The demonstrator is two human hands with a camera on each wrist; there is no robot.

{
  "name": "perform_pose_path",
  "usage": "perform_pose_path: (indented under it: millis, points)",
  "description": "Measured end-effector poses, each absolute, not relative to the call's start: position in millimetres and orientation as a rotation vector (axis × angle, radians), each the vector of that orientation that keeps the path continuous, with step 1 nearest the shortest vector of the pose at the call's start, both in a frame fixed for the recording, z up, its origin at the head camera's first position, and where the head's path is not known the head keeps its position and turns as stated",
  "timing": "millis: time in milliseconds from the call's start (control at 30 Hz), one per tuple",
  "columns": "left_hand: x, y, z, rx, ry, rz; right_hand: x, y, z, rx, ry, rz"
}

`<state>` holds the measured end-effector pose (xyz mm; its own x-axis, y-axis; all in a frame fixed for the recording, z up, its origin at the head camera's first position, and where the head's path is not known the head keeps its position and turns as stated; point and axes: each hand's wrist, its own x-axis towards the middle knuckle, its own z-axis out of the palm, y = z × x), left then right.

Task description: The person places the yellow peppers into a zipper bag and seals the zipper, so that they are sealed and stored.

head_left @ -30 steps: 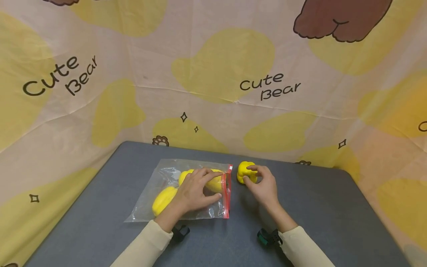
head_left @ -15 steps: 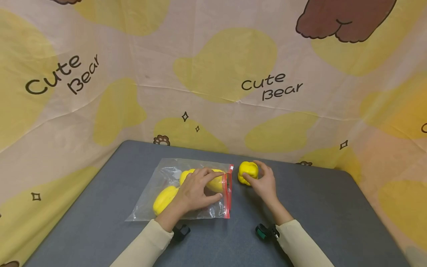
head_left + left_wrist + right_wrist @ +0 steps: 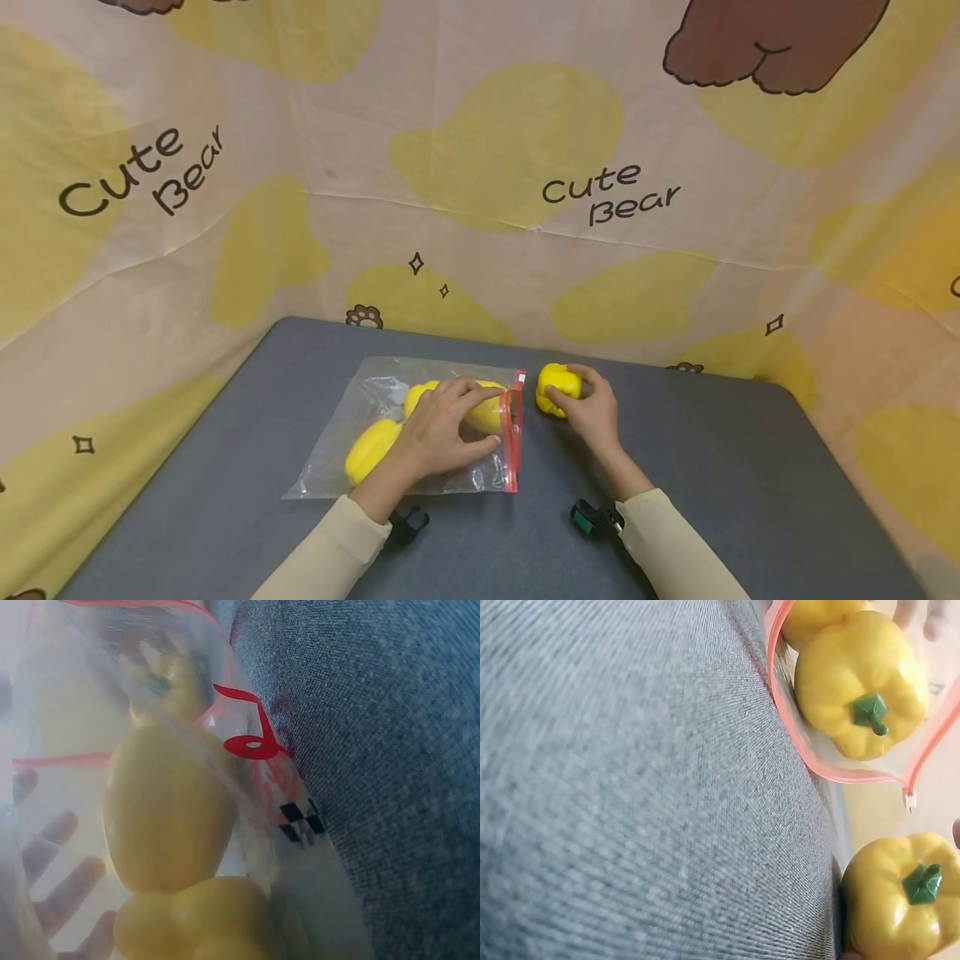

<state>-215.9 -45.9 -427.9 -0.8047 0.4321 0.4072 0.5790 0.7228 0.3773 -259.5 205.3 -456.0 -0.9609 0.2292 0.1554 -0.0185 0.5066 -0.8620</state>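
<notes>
A clear zip bag (image 3: 330,454) with a red closure strip lies on the table. Inside are yellow bell peppers (image 3: 371,451), one showing its green stem through the open mouth in the right wrist view. My left hand (image 3: 438,429) rests on top of the bag with fingers spread, partly covering the peppers. Just right of the bag mouth is another yellow bell pepper (image 3: 553,385). My right hand (image 3: 597,417) grips it between thumb and fingers. Its green stem (image 3: 922,883) points toward the bag's side in the right wrist view, where a white zip slider (image 3: 910,799) sits at the mouth's corner.
The grey table (image 3: 712,492) extends to both sides. Behind it hangs a patterned cloth (image 3: 480,167) with "Cute Bear" lettering, close to the table's back edge. Each wrist wears a black strap (image 3: 409,525).
My right hand's fingers have shifted around the far side of the loose pepper, and the pepper has turned slightly in place. My left hand has stayed on the bag.
</notes>
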Motion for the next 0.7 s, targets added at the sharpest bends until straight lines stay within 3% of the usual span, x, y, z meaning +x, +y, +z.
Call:
perform_pose_path:
  millis: [700]
  points:
    - [-216,-46,-428,-0.807,-2.638,-0.703,-235,223,-451,-0.126,-2.471,1.598]
